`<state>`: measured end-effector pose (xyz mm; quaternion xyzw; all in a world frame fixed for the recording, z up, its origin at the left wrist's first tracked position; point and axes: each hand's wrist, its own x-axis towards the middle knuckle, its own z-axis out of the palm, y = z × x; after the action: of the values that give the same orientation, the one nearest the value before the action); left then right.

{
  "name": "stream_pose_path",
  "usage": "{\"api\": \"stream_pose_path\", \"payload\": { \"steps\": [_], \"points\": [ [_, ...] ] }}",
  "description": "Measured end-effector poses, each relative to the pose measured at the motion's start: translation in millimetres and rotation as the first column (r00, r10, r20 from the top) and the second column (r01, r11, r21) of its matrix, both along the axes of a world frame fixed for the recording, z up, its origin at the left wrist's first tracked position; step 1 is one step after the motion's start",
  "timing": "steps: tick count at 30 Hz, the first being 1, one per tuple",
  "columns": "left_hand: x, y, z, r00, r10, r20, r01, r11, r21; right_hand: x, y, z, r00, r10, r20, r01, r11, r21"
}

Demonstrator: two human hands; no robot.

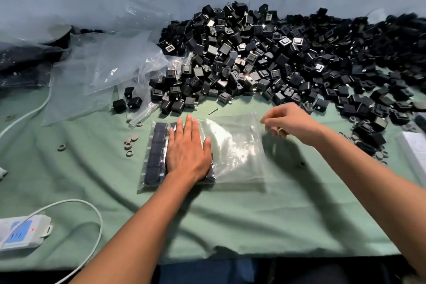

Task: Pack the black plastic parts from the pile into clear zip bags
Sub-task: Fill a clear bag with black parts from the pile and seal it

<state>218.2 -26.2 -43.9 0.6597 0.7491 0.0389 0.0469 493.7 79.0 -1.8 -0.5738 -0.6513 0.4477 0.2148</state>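
Parts [155,145] already sit in neat rows inside the left end of the bag [232,150], which lies flat on the green cloth [230,219] just in front of the pile [265,60]. My left hand [187,152] lies flat, fingers straight, pressing those rows down. My right hand [289,120] hovers at the bag's far right corner, fingers loosely curled; I cannot tell whether it pinches the plastic. I judge the job now is keeping the rows pinned while the right side opens the mouth, so nothing slides or tips.
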Motion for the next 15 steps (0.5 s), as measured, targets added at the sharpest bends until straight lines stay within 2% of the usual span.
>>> {"api": "stream_pose_path", "payload": {
  "steps": [1, 2, 3, 4, 5, 7, 10, 13, 15],
  "points": [
    [1, 0, -1, 1.0, -0.001, -0.011, 0.001, 1.0, 0.001, 12, 6, -2, 0.972, -0.225, 0.064, 0.215, 0.966, 0.143],
    [1, 0, -1, 1.0, -0.001, -0.018, 0.001, 1.0, 0.003, 24, 10, -5, 0.888, -0.44, 0.135, 0.382, 0.868, 0.316],
    [1, 0, -1, 1.0, 0.0, -0.021, 0.0, 1.0, 0.004, 34, 13, -8, 0.784, -0.585, 0.206, 0.455, 0.768, 0.45],
    [1, 0, -1, 1.0, -0.001, -0.024, 0.001, 1.0, 0.006, 42, 14, -11, 0.709, -0.648, 0.278, 0.464, 0.726, 0.507],
    [1, 0, -1, 1.0, -0.003, -0.028, 0.004, 1.0, 0.009, 47, 15, -14, 0.689, -0.636, 0.349, 0.443, 0.75, 0.492],
    [2, -1, 0, 1.0, -0.008, -0.03, 0.008, 1.0, 0.013, 51, 15, -19, 0.747, -0.527, 0.406, 0.359, 0.833, 0.421],
    [2, -2, 2, 0.999, -0.011, -0.03, 0.012, 1.0, 0.026, 50, 7, -18, 0.865, -0.41, 0.289, 0.265, 0.863, 0.431],
    [2, -2, 2, 1.0, -0.009, -0.028, 0.01, 0.999, 0.032, 36, -7, -7, 0.975, -0.039, 0.219, -0.024, 0.96, 0.278],
    [2, -2, 1, 1.0, -0.01, -0.027, 0.011, 0.999, 0.033, 25, -19, 0, 0.983, 0.179, 0.047, -0.182, 0.98, 0.085]
  ]
}}
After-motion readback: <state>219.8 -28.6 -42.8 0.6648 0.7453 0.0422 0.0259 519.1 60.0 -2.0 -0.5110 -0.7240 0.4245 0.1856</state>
